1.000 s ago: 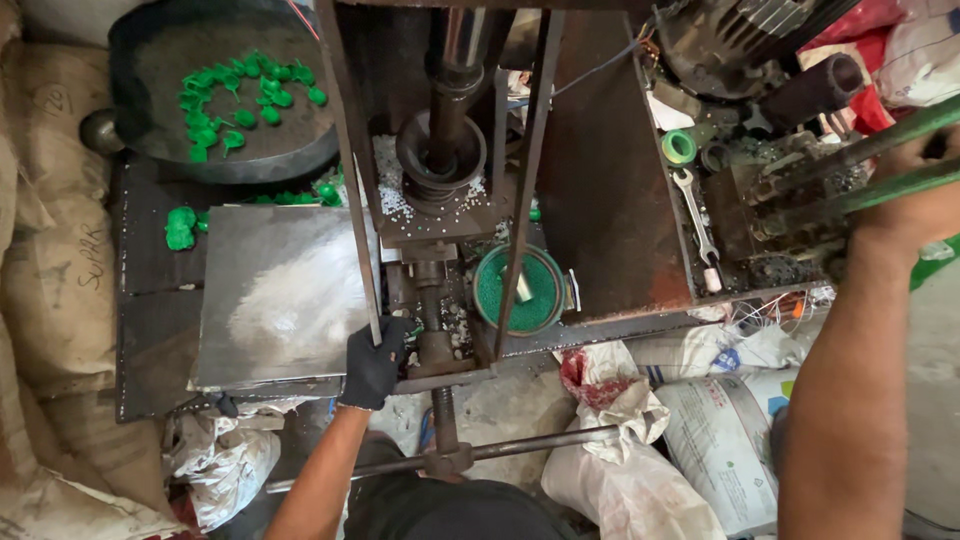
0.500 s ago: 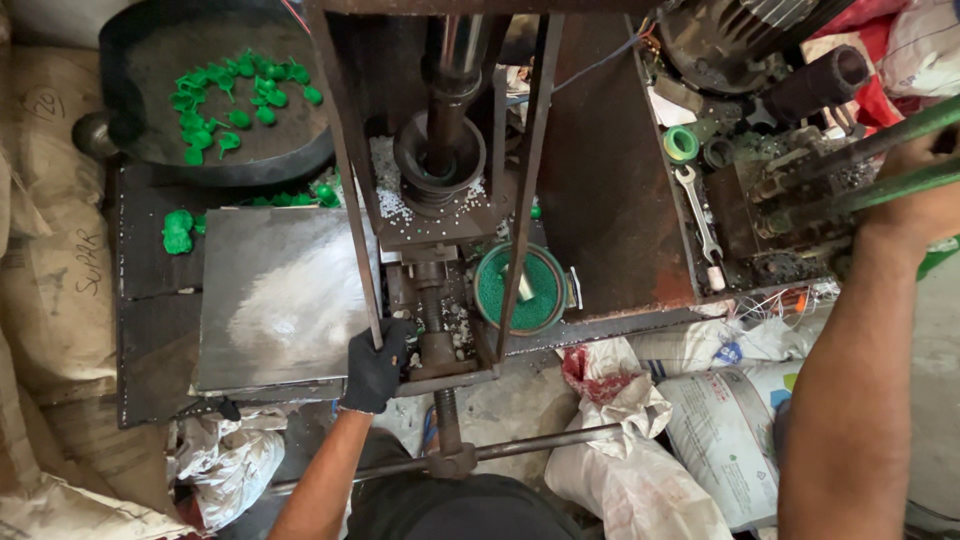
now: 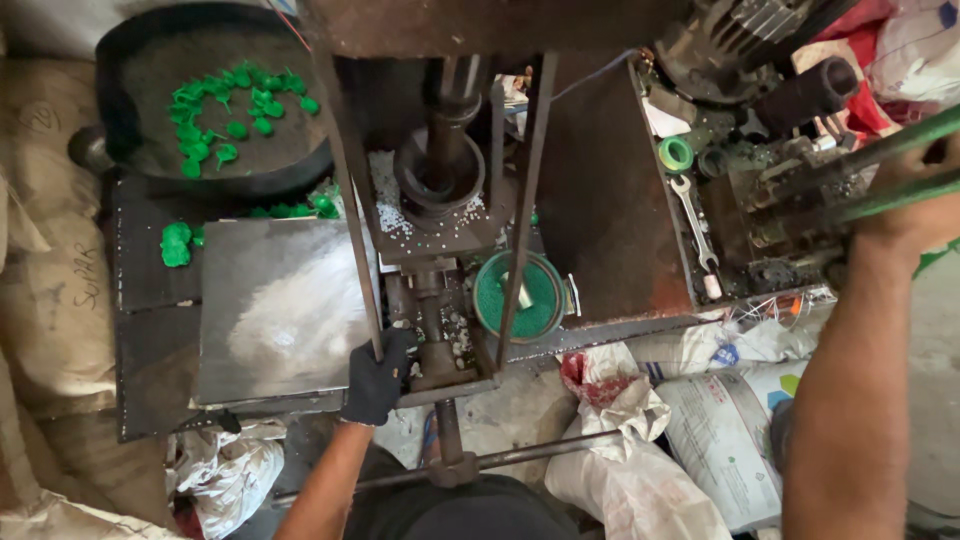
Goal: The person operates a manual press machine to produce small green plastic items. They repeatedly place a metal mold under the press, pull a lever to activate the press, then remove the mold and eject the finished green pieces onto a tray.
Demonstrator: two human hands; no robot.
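My left hand [image 3: 378, 378], in a black glove, grips the lower end of a thin steel rod [image 3: 350, 210] of the press frame, beside the central mould block [image 3: 432, 330]. My right hand [image 3: 915, 205], bare, is wrapped around a long green lever bar [image 3: 860, 160] at the right edge. Between them stands the dark vertical cylinder [image 3: 445, 165] of the hand-operated press, with white granules scattered around its base. A round green tin [image 3: 519, 295] holding green granules sits just right of the mould block.
A black pan [image 3: 160, 90] at the upper left holds several green moulded pieces [image 3: 225, 115]. A scratched steel plate [image 3: 280, 310] lies left of the press. A wrench [image 3: 692, 215] and green tape roll [image 3: 675, 153] rest on the rusty bench. Sacks [image 3: 700, 410] lie on the floor.
Both hands keep their grips. The view has shifted slightly; the green lever and my right hand sit a little lower in the picture.
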